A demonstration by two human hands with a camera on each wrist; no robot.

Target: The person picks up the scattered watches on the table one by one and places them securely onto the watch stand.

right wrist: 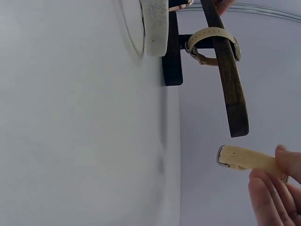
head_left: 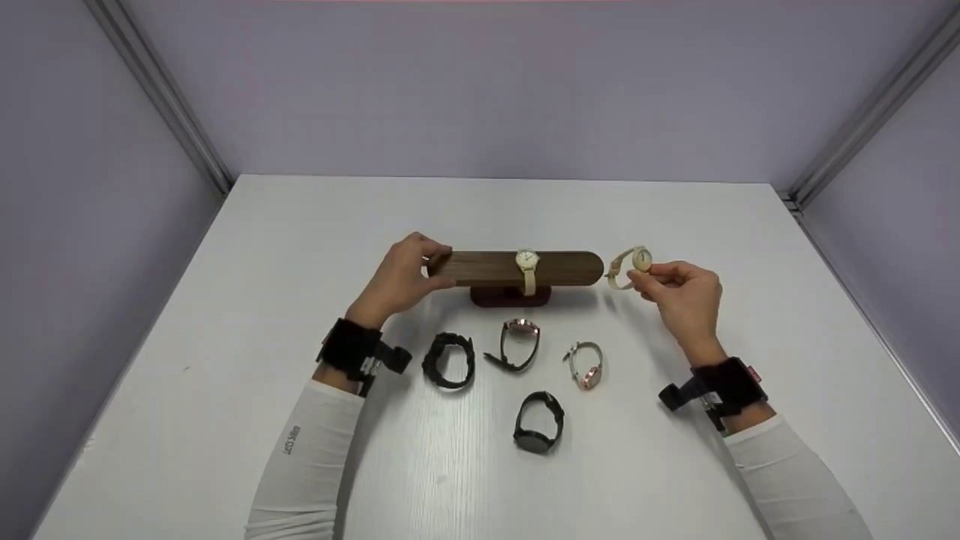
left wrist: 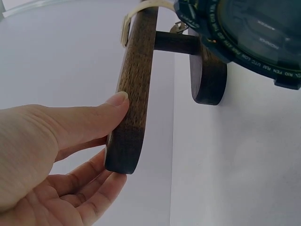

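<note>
A dark wooden watch stand (head_left: pixel 517 268) with a rounded bar stands mid-table; a cream-strapped watch (head_left: pixel 528 268) is wrapped round its middle. My left hand (head_left: pixel 409 276) grips the bar's left end (left wrist: pixel 129 127), thumb on the front face and fingers curled underneath. My right hand (head_left: pixel 679 294) pinches a second cream-strapped watch (head_left: pixel 630 266) just off the bar's right end (right wrist: pixel 237 117), apart from it. In the right wrist view its cream strap (right wrist: pixel 244 157) sticks out from my fingertips (right wrist: pixel 270 188).
In front of the stand lie several loose watches: a black one (head_left: pixel 449 360), a rose-gold-faced one with dark strap (head_left: pixel 517 343), a small rose-gold one with pale strap (head_left: pixel 586 364) and a black one (head_left: pixel 538 422) nearest me. Grey walls enclose the white table (head_left: pixel 262 247).
</note>
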